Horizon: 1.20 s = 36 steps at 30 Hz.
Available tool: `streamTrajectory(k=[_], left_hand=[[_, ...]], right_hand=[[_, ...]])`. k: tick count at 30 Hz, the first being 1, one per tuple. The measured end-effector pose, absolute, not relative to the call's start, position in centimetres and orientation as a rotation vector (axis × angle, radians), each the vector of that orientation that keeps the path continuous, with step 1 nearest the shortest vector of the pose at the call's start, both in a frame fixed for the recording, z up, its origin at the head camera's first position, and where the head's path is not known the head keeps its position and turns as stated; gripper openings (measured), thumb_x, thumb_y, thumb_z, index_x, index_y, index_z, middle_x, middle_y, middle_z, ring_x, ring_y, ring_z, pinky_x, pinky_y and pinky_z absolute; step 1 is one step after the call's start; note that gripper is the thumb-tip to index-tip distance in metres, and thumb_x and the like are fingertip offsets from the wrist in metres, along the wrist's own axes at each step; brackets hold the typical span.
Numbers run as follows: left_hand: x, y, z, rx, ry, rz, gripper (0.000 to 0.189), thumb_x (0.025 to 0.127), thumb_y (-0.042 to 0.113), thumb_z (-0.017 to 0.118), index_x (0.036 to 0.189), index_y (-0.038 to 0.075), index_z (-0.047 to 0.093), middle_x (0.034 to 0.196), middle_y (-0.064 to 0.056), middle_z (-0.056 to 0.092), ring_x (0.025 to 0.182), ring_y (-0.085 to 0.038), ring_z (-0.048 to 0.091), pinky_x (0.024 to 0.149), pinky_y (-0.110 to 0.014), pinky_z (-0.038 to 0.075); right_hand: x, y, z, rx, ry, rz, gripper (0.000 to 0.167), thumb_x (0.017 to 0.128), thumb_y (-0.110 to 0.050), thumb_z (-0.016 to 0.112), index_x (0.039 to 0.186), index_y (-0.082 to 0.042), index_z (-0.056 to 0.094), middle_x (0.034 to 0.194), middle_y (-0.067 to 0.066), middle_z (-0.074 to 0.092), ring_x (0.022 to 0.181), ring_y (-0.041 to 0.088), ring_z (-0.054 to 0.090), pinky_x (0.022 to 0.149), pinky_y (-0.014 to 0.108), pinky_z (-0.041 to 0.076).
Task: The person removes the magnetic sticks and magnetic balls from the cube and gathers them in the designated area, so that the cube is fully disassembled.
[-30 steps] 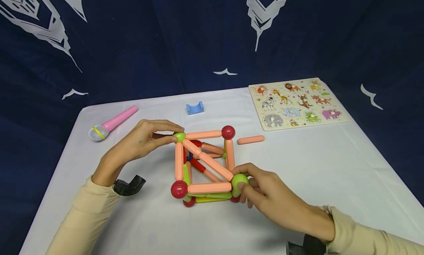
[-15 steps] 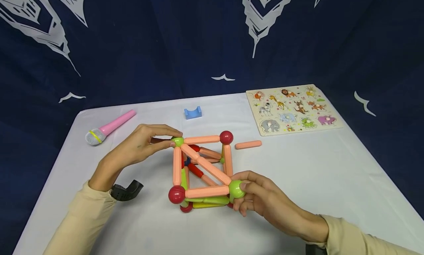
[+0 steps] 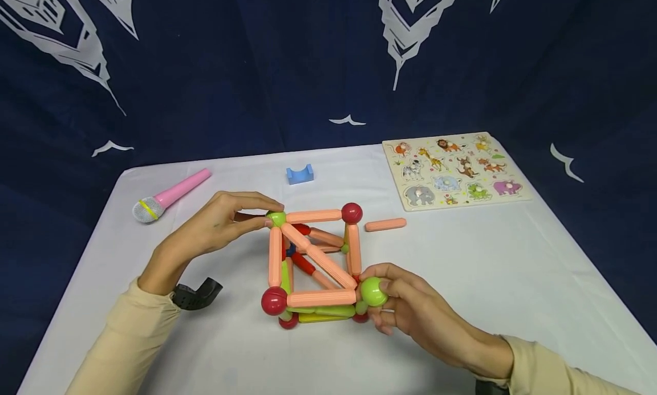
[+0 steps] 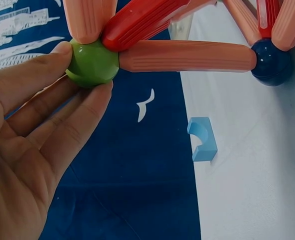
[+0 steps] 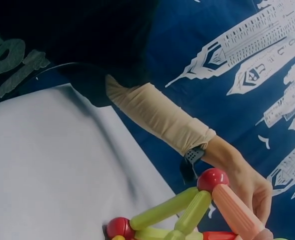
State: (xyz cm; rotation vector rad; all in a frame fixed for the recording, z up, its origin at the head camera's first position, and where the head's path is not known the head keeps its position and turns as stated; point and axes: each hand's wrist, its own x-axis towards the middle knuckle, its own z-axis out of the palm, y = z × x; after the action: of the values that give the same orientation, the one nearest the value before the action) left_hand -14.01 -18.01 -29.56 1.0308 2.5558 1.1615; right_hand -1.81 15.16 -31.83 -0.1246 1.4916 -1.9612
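Note:
A frame of magnetic sticks and balls (image 3: 321,297) stands on the table, with orange, red, green and yellow sticks. My left hand (image 3: 218,223) pinches the green ball (image 3: 278,218) at its upper left corner between thumb and fingers. In the left wrist view that green ball (image 4: 92,64) joins orange and red sticks. My right hand (image 3: 418,306) holds another green ball (image 3: 374,292) at the lower right corner, a small gap from the ends of the diagonal stick (image 3: 331,266) and the front stick. Red balls (image 3: 274,301) mark other corners. The right wrist view shows the frame's underside sticks (image 5: 162,209).
A loose orange stick (image 3: 386,224) lies right of the frame. Farther back are a blue arch block (image 3: 300,174), an animal peg puzzle (image 3: 431,172) and a pink toy microphone (image 3: 179,191). A dark blue patterned cloth (image 3: 256,70) hangs behind the white table.
The green ball in my right hand has shifted slightly right, off the stick ends it touched before. My left hand keeps its pinch on the other green ball.

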Motion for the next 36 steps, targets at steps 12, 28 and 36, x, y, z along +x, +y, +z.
streamTrajectory(k=[12,28,36], left_hand=[[-14.0,-18.1,-29.7,1.035,2.547,1.181,0.03,0.091,0.008,0.071,0.121,0.012,0.071,0.12,0.003,0.068,0.115,-0.015,0.06,0.087,-0.034,0.055],[-14.2,-18.0,-29.6,1.037,2.553,1.159,0.029,0.092,0.01,0.07,0.121,0.012,0.071,0.121,0.003,0.068,0.115,-0.016,0.06,0.087,-0.034,0.055],[-14.1,-17.9,-29.7,1.036,2.534,1.186,0.029,0.091,0.006,0.07,0.12,0.011,0.071,0.12,0.002,0.068,0.114,-0.016,0.06,0.087,-0.032,0.055]], right_hand=[[-4.5,17.8,-31.8,-0.166,2.005,-1.834,0.031,0.099,-0.011,0.042,0.129,-0.003,0.043,0.119,0.018,0.055,0.084,0.025,0.059,0.071,0.03,0.05],[-13.3,23.2,-38.2,-0.386,2.971,-1.085,0.036,0.088,-0.005,0.07,0.123,-0.001,0.063,0.118,0.018,0.063,0.096,0.032,0.064,0.078,0.045,0.054],[-17.0,22.1,-38.5,-0.456,2.935,-1.125,0.033,0.089,-0.001,0.067,0.122,0.003,0.064,0.12,0.018,0.061,0.106,0.033,0.062,0.088,0.046,0.053]])
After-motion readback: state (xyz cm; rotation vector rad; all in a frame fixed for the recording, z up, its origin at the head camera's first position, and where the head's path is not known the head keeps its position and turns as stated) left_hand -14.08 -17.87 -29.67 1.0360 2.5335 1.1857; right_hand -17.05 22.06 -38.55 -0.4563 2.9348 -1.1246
